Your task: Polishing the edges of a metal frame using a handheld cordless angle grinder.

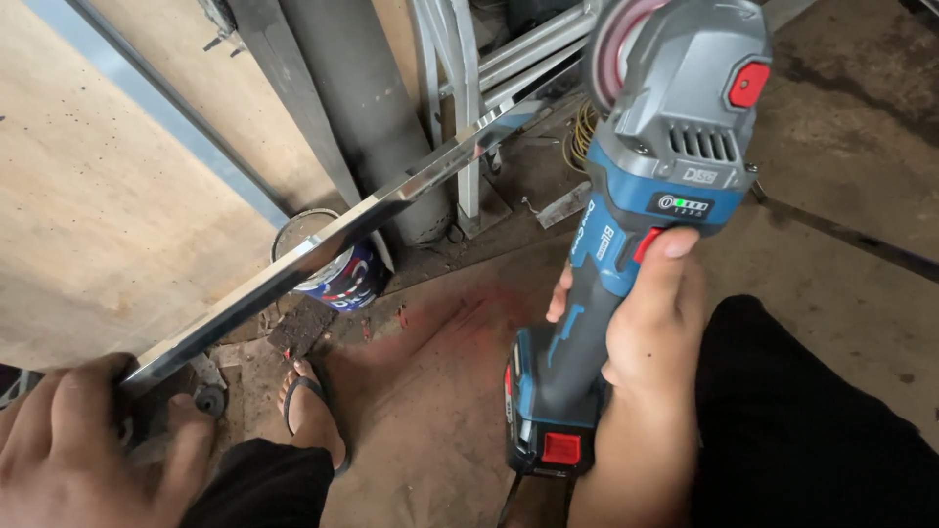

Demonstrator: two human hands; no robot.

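Note:
My right hand (pixel 646 332) grips the handle of a blue and grey cordless angle grinder (pixel 646 186), thumb resting on its red switch. The grinder's reddish flap disc (pixel 611 44) points up and away, close to the far end of a long shiny metal bar (pixel 323 240). My left hand (pixel 83 440) holds the near end of that bar at the lower left. The bar slopes up to the right toward the disc. My foot in a flip-flop (pixel 313 411) rests on the ground below the bar.
A blue and white can (pixel 337 269) stands under the bar beside a grey pipe (pixel 367 108). A plywood sheet (pixel 98 196) leans at the left. Metal frame pieces (pixel 469 78) lie behind. Red dust stains the concrete floor (pixel 450 323).

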